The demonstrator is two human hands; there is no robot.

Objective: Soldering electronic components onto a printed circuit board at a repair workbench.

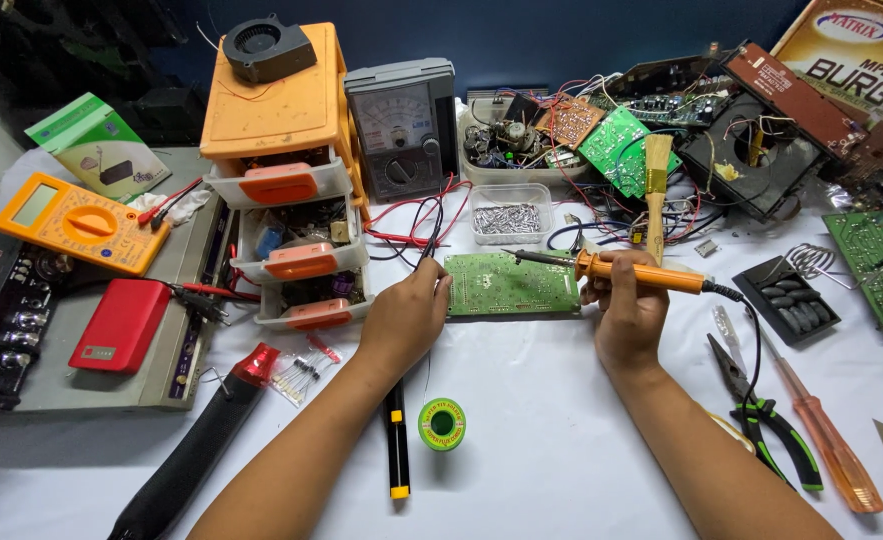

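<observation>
Fingers of the right hand [629,305] wrap the orange soldering iron [641,272] like a pen, its tip angled down at the green circuit board's [511,285] top edge. The left hand [408,312] pinches closed at the board's left edge, probably on solder wire, too thin to confirm. A solder spool [442,424] lies between the forearms.

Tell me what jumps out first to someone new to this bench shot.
The two hands at centre: the right hand holds an orange soldering iron with its tip over a green circuit board, and the left hand steadies the board's left edge. Behind the left hand stands an orange drawer cabinet with a black fan on top. A yellow multimeter lies far left.
</observation>
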